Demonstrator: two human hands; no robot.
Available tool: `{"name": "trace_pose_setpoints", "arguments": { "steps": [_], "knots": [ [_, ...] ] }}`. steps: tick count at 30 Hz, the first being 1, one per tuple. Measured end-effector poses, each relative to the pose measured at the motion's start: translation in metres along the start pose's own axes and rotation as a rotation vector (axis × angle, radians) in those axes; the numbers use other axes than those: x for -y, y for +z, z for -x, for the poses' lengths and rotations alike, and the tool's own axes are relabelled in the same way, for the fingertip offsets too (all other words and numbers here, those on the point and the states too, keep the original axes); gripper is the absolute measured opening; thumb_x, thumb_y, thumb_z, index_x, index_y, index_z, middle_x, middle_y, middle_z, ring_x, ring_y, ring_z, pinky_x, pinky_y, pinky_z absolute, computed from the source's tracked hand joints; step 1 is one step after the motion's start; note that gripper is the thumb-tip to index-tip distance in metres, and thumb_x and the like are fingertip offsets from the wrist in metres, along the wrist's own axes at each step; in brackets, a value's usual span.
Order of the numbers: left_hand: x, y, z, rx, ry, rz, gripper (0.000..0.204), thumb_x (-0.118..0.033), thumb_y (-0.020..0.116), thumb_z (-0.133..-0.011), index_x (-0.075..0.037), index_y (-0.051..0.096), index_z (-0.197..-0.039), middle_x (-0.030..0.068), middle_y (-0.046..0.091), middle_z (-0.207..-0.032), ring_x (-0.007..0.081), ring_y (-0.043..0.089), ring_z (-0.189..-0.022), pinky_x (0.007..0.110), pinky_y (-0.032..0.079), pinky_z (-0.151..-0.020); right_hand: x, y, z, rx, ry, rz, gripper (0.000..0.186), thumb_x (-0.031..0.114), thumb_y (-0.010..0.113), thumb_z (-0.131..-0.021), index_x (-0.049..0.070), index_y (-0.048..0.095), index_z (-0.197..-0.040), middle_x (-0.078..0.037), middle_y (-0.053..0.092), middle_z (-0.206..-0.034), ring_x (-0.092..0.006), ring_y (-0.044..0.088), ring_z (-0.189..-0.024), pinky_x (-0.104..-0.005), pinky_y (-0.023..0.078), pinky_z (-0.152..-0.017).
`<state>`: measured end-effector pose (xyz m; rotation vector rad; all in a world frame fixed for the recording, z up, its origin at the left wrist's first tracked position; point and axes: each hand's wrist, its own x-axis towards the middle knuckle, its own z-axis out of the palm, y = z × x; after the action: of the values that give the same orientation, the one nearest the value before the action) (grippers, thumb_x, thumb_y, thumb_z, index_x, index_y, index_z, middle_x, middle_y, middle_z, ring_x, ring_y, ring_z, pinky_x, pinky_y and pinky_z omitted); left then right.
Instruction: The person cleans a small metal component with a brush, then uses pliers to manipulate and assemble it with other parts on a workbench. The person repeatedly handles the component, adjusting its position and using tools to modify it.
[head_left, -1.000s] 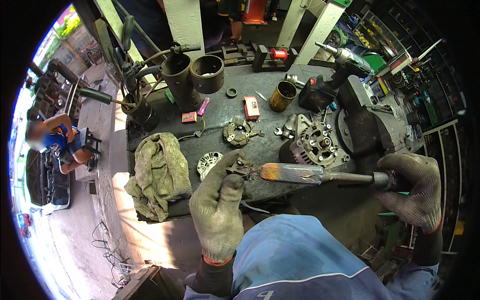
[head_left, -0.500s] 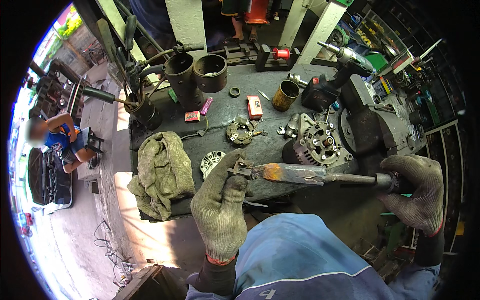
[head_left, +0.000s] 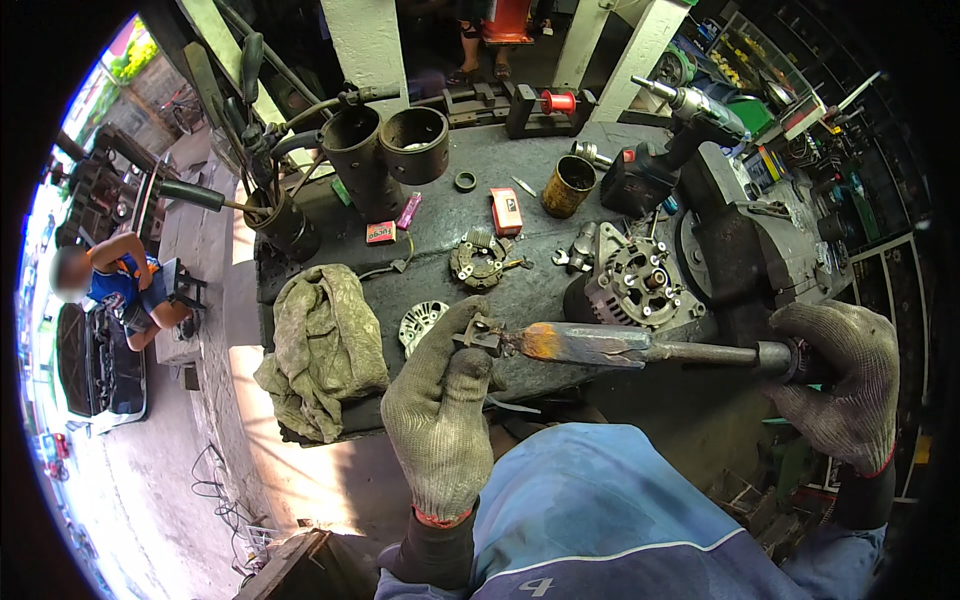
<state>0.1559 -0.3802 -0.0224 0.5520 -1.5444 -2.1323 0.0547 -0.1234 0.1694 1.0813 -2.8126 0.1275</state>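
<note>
So the long iron (head_left: 600,345) is lying just about flat across the space in front of the blue shirt (head_left: 600,495), out past the near edge of the bench, chunky scorched head toward 9 o'clock and handle toward 3. Its orange-stained tip sits right next to a small metal piece (head_left: 482,334), though I can't tell if they're actually touching. That piece is pinched between the thumb and index finger of the gloved left hand (head_left: 438,415), poking out above the thumb toward the tip. Over at 3 o'clock the gloved right hand (head_left: 850,380) has its fingers curled around the handle, some of them hidden behind it. Left hand's upright, fingers aimed at about 1 o'clock, forearm coming up from 6; right hand's turned in toward 9, forearm coming in from 5. Going out from the iron's head, there's an alternator (head_left: 635,282) at 1 o'clock, a pale slotted disc (head_left: 420,325) at 9 beyond the left fingertips, and a crumpled greenish cloth (head_left: 330,350) further that way. A round metal part (head_left: 478,262) is at 10, a red and white box (head_left: 506,212) at 11, a rusty can (head_left: 568,188) at 12, and a cordless power tool (head_left: 690,130) at 1, all on the dark bench (head_left: 440,222).
</note>
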Motion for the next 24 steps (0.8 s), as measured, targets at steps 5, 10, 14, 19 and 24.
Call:
{"name": "trace_pose_setpoints", "arguments": {
  "steps": [5, 10, 14, 19, 24],
  "knots": [
    [0.0004, -0.0018, 0.0001, 0.01, -0.036, -0.001, 0.046, -0.027, 0.072, -0.109, 0.003, 0.069, -0.143, 0.0081, 0.078, -0.12, 0.0104, 0.067, -0.103, 0.028, 0.057, -0.089, 0.003, -0.0052, -0.0022, 0.002, -0.038, 0.049, 0.055, 0.013, 0.093, -0.054, 0.007, 0.078, -0.106, -0.013, 0.076, -0.088, -0.0315, 0.077, -0.079, -0.0405, 0.059, -0.071],
    [0.0015, -0.0028, -0.0012, -0.012, -0.062, 0.006, 0.043, -0.024, 0.071, -0.109, 0.003, 0.069, -0.143, 0.0064, 0.077, -0.115, 0.0083, 0.066, -0.099, 0.027, 0.057, -0.086, 0.0028, -0.0053, -0.0009, 0.002, -0.021, 0.002, 0.053, 0.013, 0.093, -0.055, 0.006, 0.078, -0.106, -0.013, 0.077, -0.09, -0.0312, 0.077, -0.08, -0.041, 0.059, -0.072],
    [0.001, -0.0029, -0.0008, -0.001, -0.078, 0.005, 0.043, -0.023, 0.071, -0.11, 0.003, 0.068, -0.144, 0.0034, 0.076, -0.111, 0.0065, 0.063, -0.093, 0.025, 0.055, -0.082, 0.0016, -0.0051, 0.0038, 0.03, 0.091, 0.004, 0.055, 0.026, 0.095, -0.057, 0.009, 0.079, -0.107, -0.009, 0.079, -0.099, -0.0302, 0.075, -0.092, -0.0434, 0.055, -0.087],
    [0.0023, -0.0004, -0.001, -0.011, -0.05, 0.084, 0.044, -0.024, 0.071, -0.11, 0.003, 0.068, -0.145, 0.0023, 0.075, -0.108, 0.0058, 0.061, -0.088, 0.024, 0.054, -0.078, 0.0005, -0.0058, 0.0068, 0.047, 0.152, 0.0, 0.055, 0.029, 0.095, -0.058, 0.009, 0.079, -0.107, -0.009, 0.079, -0.103, -0.0304, 0.074, -0.097, -0.0438, 0.054, -0.091],
    [0.0013, -0.001, -0.0019, -0.003, -0.066, 0.043, 0.044, -0.023, 0.07, -0.11, 0.004, 0.067, -0.145, 0.0043, 0.075, -0.112, 0.0063, 0.063, -0.09, 0.024, 0.055, -0.077, 0.0009, -0.0054, 0.0068, 0.037, 0.156, -0.008, 0.055, 0.028, 0.094, -0.057, 0.009, 0.079, -0.107, -0.009, 0.079, -0.102, -0.0313, 0.073, -0.096, -0.0437, 0.054, -0.092]
  ]
}}
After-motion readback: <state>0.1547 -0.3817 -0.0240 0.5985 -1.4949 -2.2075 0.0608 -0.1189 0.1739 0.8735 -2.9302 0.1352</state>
